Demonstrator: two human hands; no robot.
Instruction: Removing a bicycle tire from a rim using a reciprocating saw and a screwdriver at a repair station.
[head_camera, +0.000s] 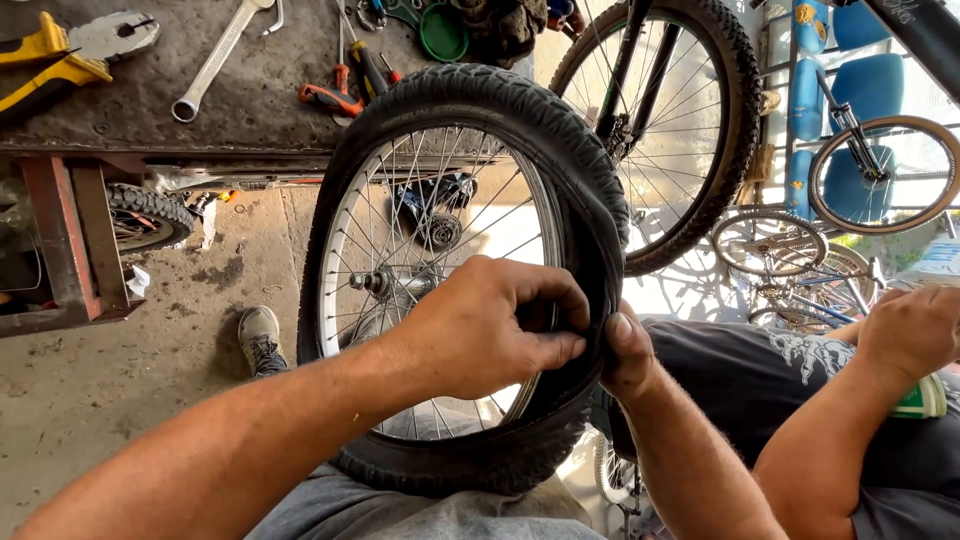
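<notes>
A small bicycle wheel (440, 170) with a knobby black tyre, silver rim and spokes stands upright on my lap. My left hand (490, 325) reaches across the spokes and pinches the tyre's inner edge at the right side of the rim. My right hand (628, 350) grips the same stretch of tyre from outside, thumb pressed on the rubber. The two hands meet at one spot, where the tyre bead looks pulled away from the rim.
A workbench (130, 110) at the upper left carries yellow pliers (70, 50), a wrench (215, 55) and screwdrivers (345, 85). A bigger bicycle wheel (700, 110) stands behind. To the right sits another person in a dark shirt, hand (910, 330) on a green object. My shoe (260, 338) rests on the concrete floor.
</notes>
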